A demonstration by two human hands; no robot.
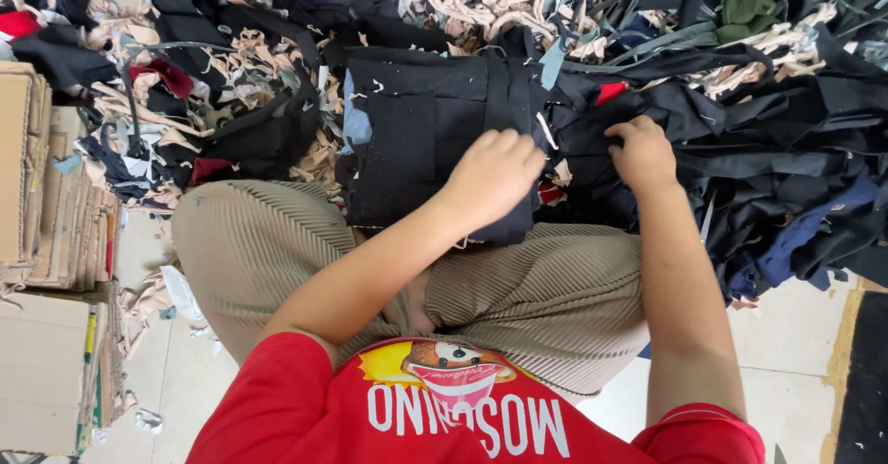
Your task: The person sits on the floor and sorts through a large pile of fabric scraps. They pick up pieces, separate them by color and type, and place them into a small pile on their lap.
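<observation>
Hands sorting dark fabric offcuts, centre of the frame

The left hand [495, 173] is pressing curled fingers on a flat black cloth piece [421, 140] over the knees; the right hand [643, 154] is pinching black scraps [740, 163] at centre right (soft, light, floppy, likely best gripped at an edge).

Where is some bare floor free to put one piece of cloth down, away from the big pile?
Bare floor shows at lower right, between the right forearm and the dark mat. A narrower strip lies at lower left, between the knee and the cardboard stack, with a few scraps. Ahead, the fabric pile where both hands rest is crowded.
</observation>
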